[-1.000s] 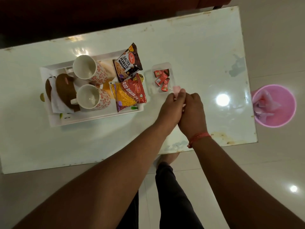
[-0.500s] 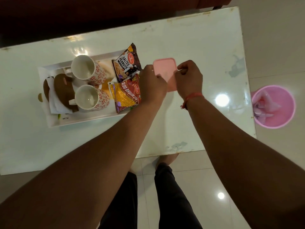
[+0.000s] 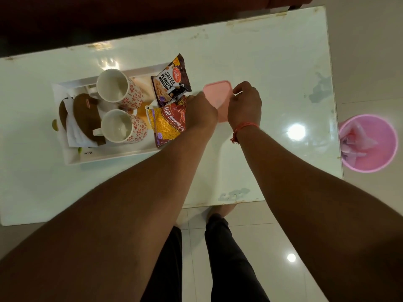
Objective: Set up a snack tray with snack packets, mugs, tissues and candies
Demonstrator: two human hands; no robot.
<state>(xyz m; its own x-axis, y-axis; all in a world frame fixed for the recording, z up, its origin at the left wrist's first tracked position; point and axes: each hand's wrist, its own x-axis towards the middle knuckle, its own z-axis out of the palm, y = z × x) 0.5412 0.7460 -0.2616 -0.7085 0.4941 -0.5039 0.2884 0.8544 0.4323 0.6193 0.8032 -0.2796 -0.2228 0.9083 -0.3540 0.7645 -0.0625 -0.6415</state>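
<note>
Since a second ago both hands have moved from mid-table up to the pink lid (image 3: 217, 92) over the candy box (candies now hidden). The left hand (image 3: 201, 112) and right hand (image 3: 245, 103) grip its edges, just beside the tray (image 3: 72, 158) on the table (image 3: 272, 62).

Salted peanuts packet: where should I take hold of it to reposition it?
Probably pinch the salted peanuts packet at its crimped far end, which overhangs the tray rim, coming from the far side. The mugs crowd its left, and both hands work at the pink lid on its right.
</note>
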